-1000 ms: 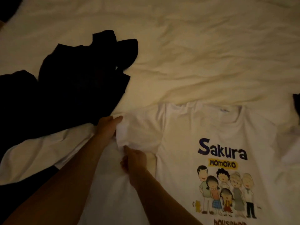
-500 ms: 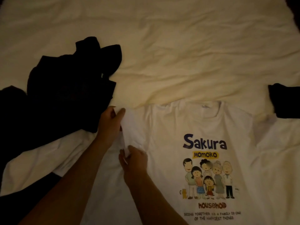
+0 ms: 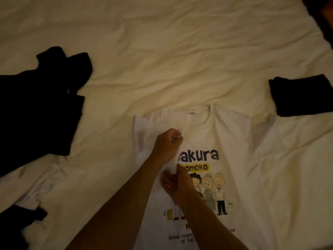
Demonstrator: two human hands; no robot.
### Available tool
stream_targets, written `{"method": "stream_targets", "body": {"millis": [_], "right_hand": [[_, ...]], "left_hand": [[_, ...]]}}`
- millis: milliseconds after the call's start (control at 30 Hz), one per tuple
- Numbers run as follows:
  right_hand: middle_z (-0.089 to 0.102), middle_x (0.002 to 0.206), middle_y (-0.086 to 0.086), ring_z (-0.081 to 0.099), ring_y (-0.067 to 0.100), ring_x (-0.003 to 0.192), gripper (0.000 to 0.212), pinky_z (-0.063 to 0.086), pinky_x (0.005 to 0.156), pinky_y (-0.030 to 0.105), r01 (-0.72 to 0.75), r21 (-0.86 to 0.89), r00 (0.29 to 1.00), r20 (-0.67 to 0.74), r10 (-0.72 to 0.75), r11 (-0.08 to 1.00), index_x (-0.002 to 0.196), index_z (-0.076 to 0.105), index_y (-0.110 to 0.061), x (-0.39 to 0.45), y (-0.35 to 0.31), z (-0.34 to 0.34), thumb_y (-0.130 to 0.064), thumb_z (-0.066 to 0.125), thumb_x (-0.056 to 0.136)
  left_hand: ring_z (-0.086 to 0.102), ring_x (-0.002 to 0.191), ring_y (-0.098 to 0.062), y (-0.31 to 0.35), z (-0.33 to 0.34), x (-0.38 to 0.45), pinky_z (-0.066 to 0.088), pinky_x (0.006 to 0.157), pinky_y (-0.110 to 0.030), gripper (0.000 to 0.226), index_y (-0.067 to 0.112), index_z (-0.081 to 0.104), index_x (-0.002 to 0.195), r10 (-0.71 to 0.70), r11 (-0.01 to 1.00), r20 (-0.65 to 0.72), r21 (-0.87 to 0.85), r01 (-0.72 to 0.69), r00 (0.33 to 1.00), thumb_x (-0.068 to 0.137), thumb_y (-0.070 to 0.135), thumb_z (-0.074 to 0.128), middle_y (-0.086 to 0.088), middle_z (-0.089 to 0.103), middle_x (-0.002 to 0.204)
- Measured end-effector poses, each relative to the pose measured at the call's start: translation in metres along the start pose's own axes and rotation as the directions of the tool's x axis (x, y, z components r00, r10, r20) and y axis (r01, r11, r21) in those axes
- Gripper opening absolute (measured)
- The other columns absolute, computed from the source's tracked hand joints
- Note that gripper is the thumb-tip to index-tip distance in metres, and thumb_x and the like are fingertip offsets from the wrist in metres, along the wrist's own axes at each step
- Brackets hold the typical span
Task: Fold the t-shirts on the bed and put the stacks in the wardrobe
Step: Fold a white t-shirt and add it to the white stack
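My white cotton t-shirt (image 3: 232,141) lies face up on the rumpled cream bed sheet (image 3: 180,51), its print reading "akura" in dark blue, "omoko" on a yellow band, above cartoon figures and small lines I cannot read. My left hand (image 3: 168,145) pinches the folded-over sleeve edge over the chest, and my right hand (image 3: 177,184) pinches the same edge lower down, each grip narrow on cloth. A heap of black garments (image 3: 39,109) lies well left, a folded black one (image 3: 302,95) at right.

White t-shirt (image 3: 232,141) — navy lettering, yellow band, cartoon figures — cream sheet (image 3: 180,51), black garments (image 3: 36,109)
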State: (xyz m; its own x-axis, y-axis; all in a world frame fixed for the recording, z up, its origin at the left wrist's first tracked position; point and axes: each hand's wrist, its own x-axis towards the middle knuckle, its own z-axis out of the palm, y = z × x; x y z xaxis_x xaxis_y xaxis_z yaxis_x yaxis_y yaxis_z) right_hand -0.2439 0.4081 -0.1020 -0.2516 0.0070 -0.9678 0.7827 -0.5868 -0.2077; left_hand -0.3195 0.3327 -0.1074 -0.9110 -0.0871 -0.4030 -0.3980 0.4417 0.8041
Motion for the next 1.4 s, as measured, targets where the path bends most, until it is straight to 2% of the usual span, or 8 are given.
{"method": "stream_targets", "body": {"millis": [100,300,433,567,800,933,1100,1400], "right_hand": [[0.069,0.070,0.012,0.063,0.023,0.062,0.042,0.054,0.063,0.031,0.060,-0.292,0.998,0.029,-0.054,0.955,0.092,0.064,-0.005,0.010,-0.009,-0.019,-0.047,0.059,0.095],[0.053,0.059,0.003,0.049,0.011,0.044,0.025,0.038,0.041,0.018,0.279,-0.616,0.959,0.133,-0.251,0.737,0.075,0.051,-0.010,0.027,-0.009,-0.037,-0.014,0.054,0.100],[0.059,0.070,-0.002,0.055,0.010,0.059,0.020,0.043,0.057,0.023,0.319,-0.796,0.911,0.108,-0.399,0.514,0.080,0.054,-0.015,0.031,-0.009,-0.045,-0.023,0.059,0.097],[0.056,0.085,-0.005,0.054,0.009,0.075,0.030,0.047,0.071,0.030,0.406,-0.734,0.835,0.056,-0.547,0.545,0.100,0.050,-0.015,0.031,-0.029,-0.022,-0.036,0.069,0.090],[0.060,0.101,0.008,0.058,0.024,0.091,0.024,0.052,0.079,0.037,0.398,-0.833,0.772,0.078,-0.631,0.383,0.106,0.057,-0.005,0.052,-0.051,0.000,-0.028,0.053,0.098],[0.056,0.091,0.002,0.058,0.022,0.086,0.018,0.045,0.062,0.025,0.446,-0.805,0.725,0.069,-0.685,0.390,0.100,0.052,-0.009,0.053,-0.043,-0.014,-0.027,0.051,0.100],[0.060,0.098,0.003,0.059,0.023,0.092,0.025,0.049,0.079,0.032,0.447,-0.769,0.769,0.070,-0.636,0.456,0.111,0.056,-0.007,0.057,-0.042,-0.017,-0.028,0.058,0.098],[0.054,0.096,-0.001,0.059,0.022,0.094,0.023,0.041,0.072,0.027,0.312,-0.911,0.793,0.094,-0.603,0.269,0.109,0.052,-0.012,0.054,-0.052,-0.030,-0.033,0.054,0.099]], "left_hand": [[0.059,0.084,-0.012,-0.007,0.010,-0.002,0.043,0.071,-0.020,0.019,0.014,0.064,0.111,-0.022,0.997,-0.132,0.072,0.032,0.991,0.095,0.023,0.060,-0.001,0.067,0.098],[0.055,0.110,-0.036,-0.024,-0.026,0.016,0.049,0.087,-0.046,0.035,0.013,0.060,0.124,0.208,0.904,-0.411,0.427,-0.014,0.887,0.089,0.016,0.057,-0.014,0.059,0.117],[0.048,0.120,-0.039,-0.028,-0.071,0.038,0.040,0.098,-0.045,0.043,0.012,0.064,0.123,0.219,0.892,-0.445,0.453,0.007,0.868,0.085,-0.001,0.050,-0.016,0.057,0.126],[0.053,0.122,-0.027,-0.025,-0.088,0.050,0.038,0.098,-0.026,0.048,0.013,0.070,0.115,0.002,0.967,-0.219,0.251,0.055,0.976,0.087,-0.009,0.037,-0.010,0.061,0.128],[0.056,0.100,-0.021,-0.032,-0.104,0.059,0.039,0.080,-0.027,0.016,0.020,0.068,0.100,0.024,0.939,-0.009,0.343,-0.019,1.000,0.091,0.009,0.060,0.004,0.057,0.100],[0.051,0.090,-0.016,-0.032,-0.110,0.068,0.038,0.073,-0.026,0.012,0.020,0.062,0.096,0.014,0.934,0.060,0.356,-0.035,0.998,0.089,0.022,0.071,0.005,0.051,0.097],[0.056,0.082,-0.021,-0.033,-0.107,0.080,0.040,0.060,-0.026,0.014,0.012,0.061,0.094,-0.018,0.927,-0.006,0.375,0.019,1.000,0.089,0.021,0.071,0.006,0.056,0.080],[0.053,0.111,-0.032,-0.037,-0.079,0.067,0.048,0.084,-0.043,0.038,0.017,0.055,0.119,0.029,0.821,-0.289,0.553,0.143,0.957,0.085,0.029,0.068,-0.010,0.049,0.121]]}}
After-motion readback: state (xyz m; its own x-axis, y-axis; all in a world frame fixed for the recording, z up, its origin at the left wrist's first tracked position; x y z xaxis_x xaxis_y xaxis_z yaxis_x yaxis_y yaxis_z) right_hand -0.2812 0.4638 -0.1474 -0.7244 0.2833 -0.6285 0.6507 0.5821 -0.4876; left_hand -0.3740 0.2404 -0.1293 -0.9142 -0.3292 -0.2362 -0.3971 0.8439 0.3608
